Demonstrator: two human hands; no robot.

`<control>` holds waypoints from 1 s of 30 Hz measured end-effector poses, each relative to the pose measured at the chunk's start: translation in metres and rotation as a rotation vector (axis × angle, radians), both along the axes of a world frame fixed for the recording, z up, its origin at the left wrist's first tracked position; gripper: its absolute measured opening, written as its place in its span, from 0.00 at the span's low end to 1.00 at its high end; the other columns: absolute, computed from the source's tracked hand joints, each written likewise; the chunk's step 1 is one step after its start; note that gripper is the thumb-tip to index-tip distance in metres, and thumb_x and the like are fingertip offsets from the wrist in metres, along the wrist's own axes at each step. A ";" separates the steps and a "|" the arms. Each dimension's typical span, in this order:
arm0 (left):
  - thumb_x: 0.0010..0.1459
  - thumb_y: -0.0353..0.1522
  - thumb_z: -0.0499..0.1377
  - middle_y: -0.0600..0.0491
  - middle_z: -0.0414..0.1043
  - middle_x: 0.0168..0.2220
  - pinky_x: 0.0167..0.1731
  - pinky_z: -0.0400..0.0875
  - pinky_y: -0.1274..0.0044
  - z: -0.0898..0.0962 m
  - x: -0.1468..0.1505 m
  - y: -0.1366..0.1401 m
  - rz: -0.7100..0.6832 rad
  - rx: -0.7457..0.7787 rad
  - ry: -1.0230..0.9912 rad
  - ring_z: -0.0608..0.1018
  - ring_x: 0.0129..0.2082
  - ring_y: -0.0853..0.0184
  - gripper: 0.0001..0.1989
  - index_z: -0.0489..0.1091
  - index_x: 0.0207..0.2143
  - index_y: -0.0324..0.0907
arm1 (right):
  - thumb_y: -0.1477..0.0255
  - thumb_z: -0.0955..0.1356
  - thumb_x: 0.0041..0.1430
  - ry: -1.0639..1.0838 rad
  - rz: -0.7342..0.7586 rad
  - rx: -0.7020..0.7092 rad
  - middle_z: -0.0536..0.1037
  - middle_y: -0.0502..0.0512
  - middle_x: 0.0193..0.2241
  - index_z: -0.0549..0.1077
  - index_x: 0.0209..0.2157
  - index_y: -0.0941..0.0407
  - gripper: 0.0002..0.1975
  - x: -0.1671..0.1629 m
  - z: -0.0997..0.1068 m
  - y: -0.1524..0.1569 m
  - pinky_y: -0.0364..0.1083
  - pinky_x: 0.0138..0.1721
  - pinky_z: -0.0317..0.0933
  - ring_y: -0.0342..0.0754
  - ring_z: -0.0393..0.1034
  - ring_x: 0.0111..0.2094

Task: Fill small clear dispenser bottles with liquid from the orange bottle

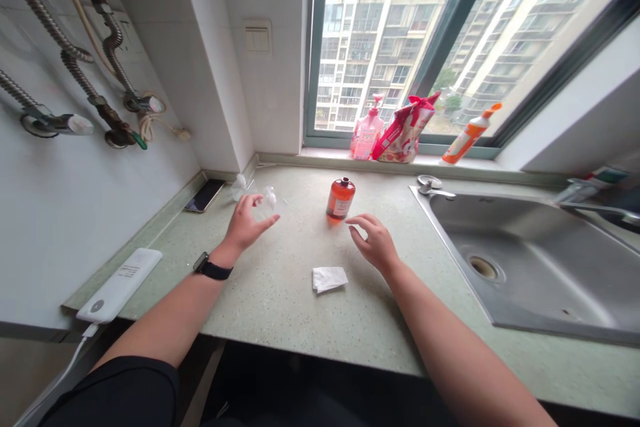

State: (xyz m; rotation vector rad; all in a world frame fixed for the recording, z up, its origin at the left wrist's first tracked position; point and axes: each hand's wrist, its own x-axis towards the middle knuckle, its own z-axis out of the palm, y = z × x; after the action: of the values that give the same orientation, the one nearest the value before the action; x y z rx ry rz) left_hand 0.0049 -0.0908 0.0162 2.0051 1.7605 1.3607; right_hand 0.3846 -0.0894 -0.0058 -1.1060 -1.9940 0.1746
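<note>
An amber bottle point(341, 199) with an uncapped dark neck and a pale label stands upright on the counter. Just right of its base is my right hand point(373, 240), fingers loosely curved and apart, holding nothing. My left hand point(250, 221) is spread, thumb away from the fingers, beside a white pump head point(270, 196) with clear plastic around it. Whether the fingers touch that plastic I cannot tell. A crumpled clear plastic piece point(242, 187) lies behind the left hand. Between my forearms rests a folded white tissue point(329, 279).
A steel sink point(525, 240) is set into the right of the counter point(280, 300). A phone point(205, 195) and white power bank point(120, 285) lie left. On the windowsill stand a pink pump bottle point(367, 132), red pouch point(406, 133) and orange bottle point(467, 139).
</note>
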 end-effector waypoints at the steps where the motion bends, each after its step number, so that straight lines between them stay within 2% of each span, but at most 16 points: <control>1: 0.54 0.53 0.71 0.46 0.74 0.49 0.55 0.75 0.59 0.003 0.014 -0.001 -0.084 -0.019 0.017 0.79 0.50 0.53 0.32 0.71 0.53 0.46 | 0.69 0.67 0.69 0.029 0.009 0.001 0.82 0.58 0.43 0.80 0.45 0.50 0.10 -0.003 0.000 -0.001 0.59 0.52 0.72 0.57 0.77 0.46; 4: 0.55 0.53 0.71 0.47 0.75 0.50 0.55 0.75 0.61 0.006 0.054 0.001 -0.301 -0.083 0.045 0.79 0.52 0.53 0.32 0.71 0.55 0.46 | 0.64 0.68 0.70 0.143 0.049 0.008 0.81 0.59 0.47 0.79 0.50 0.48 0.11 -0.014 0.003 -0.001 0.59 0.51 0.73 0.57 0.76 0.49; 6: 0.54 0.51 0.73 0.47 0.75 0.50 0.56 0.74 0.60 0.004 0.076 0.004 -0.379 -0.087 0.055 0.79 0.52 0.52 0.31 0.72 0.54 0.45 | 0.62 0.68 0.70 0.227 0.086 -0.008 0.79 0.60 0.50 0.78 0.52 0.48 0.13 -0.024 0.005 0.001 0.58 0.50 0.74 0.58 0.75 0.53; 9: 0.55 0.50 0.73 0.46 0.76 0.51 0.57 0.73 0.59 -0.005 0.095 0.007 -0.454 -0.087 0.072 0.79 0.53 0.51 0.30 0.72 0.53 0.45 | 0.57 0.70 0.68 0.322 0.112 -0.047 0.78 0.61 0.50 0.77 0.51 0.50 0.16 -0.045 0.007 0.009 0.59 0.54 0.73 0.58 0.74 0.54; 14: 0.57 0.51 0.72 0.46 0.76 0.52 0.58 0.72 0.59 -0.013 0.095 0.008 -0.560 -0.106 0.093 0.78 0.55 0.51 0.30 0.71 0.55 0.46 | 0.51 0.75 0.60 0.324 0.120 -0.126 0.76 0.57 0.42 0.76 0.40 0.52 0.19 -0.070 0.002 0.020 0.57 0.50 0.71 0.56 0.74 0.46; 19: 0.56 0.51 0.73 0.47 0.76 0.51 0.58 0.72 0.58 -0.015 0.087 0.010 -0.585 -0.132 0.079 0.78 0.54 0.51 0.32 0.71 0.55 0.45 | 0.49 0.77 0.58 0.330 0.106 -0.194 0.75 0.57 0.42 0.76 0.39 0.52 0.21 -0.075 -0.004 0.017 0.55 0.48 0.71 0.55 0.73 0.45; 26: 0.56 0.49 0.74 0.45 0.75 0.53 0.59 0.72 0.58 -0.018 0.094 0.003 -0.581 -0.162 0.034 0.78 0.56 0.51 0.32 0.68 0.56 0.45 | 0.50 0.77 0.58 0.408 0.063 -0.206 0.76 0.57 0.44 0.76 0.35 0.51 0.20 -0.072 -0.003 0.005 0.56 0.52 0.70 0.57 0.74 0.49; 30: 0.58 0.49 0.72 0.46 0.75 0.52 0.57 0.72 0.58 -0.014 0.095 -0.002 -0.599 -0.157 0.057 0.78 0.54 0.51 0.29 0.68 0.54 0.45 | 0.51 0.78 0.57 0.425 0.077 -0.236 0.76 0.56 0.43 0.77 0.33 0.51 0.19 -0.069 -0.001 0.002 0.57 0.53 0.70 0.56 0.74 0.48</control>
State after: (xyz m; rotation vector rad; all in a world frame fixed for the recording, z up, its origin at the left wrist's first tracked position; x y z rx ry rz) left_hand 0.0998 -0.0929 0.0026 2.2340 1.0911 0.9475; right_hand 0.3159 -0.0871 -0.0066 -1.0349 -1.6603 0.6453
